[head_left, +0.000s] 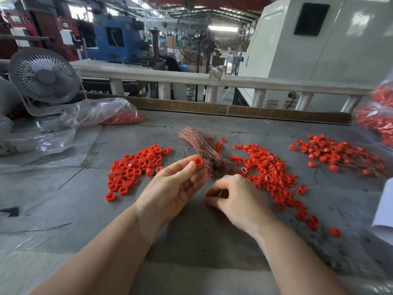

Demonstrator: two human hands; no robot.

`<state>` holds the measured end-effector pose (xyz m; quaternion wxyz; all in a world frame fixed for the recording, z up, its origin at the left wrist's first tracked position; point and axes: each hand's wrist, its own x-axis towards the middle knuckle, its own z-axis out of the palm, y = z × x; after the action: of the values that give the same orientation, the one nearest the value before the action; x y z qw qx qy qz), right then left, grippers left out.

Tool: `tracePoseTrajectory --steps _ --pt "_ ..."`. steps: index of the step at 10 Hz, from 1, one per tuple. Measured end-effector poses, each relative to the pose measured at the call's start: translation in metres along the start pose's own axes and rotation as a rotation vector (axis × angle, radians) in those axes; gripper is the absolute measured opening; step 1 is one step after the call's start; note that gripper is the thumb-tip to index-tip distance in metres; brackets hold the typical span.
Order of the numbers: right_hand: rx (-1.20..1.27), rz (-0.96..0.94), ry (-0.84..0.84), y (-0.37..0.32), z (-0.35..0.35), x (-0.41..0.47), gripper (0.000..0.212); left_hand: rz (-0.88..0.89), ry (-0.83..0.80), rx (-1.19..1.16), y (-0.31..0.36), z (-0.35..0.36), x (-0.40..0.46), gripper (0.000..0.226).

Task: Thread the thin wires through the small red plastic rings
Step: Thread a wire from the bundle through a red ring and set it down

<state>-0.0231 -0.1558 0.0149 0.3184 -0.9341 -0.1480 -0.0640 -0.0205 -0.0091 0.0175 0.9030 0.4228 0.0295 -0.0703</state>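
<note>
L hand: pinching one red ring, short, hollow, beside wire bundle.
R hand: fingers curling on table; contents can't tell.
Rings: lying in loose piles L & R.

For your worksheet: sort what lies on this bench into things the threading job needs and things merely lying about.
Job: red ring pinched in left hand; right hand; wire bundle; loose ring piles.
Lying about: desk fan; plastic bag.
</note>
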Motion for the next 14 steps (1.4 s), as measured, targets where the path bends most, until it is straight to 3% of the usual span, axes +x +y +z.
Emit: tracePoseTrajectory --steps 1,3,7,10,14 --pt "0.013 -0.012 0.006 0.0001 0.0006 0.0001 0.005 -0.003 -0.007 -0.013 -0.0007 -0.0003 0.0003 0.018" --pt "0.456 0.025 0.218 0.0032 -0.0057 0.0063 0.016 -0.001 -0.02 -0.042 -0.0011 -0.0014 0.0009 0.018" --pt "0.447 -0.016 0.355 0.0042 -0.0052 0.0078 0.026 0.008 -0.027 -0.081 -0.0016 -0.0005 0.0017 0.019" --pt "0.3 -0.188 0.502 0.0002 -0.0087 0.0058 0.016 -0.005 -0.007 -0.065 -0.0017 0.0049 -0.0003 0.019" --pt "0.363 -0.141 0.415 0.0021 -0.0065 0.0042 0.02 -0.001 -0.027 -0.052 -0.003 0.007 -0.0003 0.021"
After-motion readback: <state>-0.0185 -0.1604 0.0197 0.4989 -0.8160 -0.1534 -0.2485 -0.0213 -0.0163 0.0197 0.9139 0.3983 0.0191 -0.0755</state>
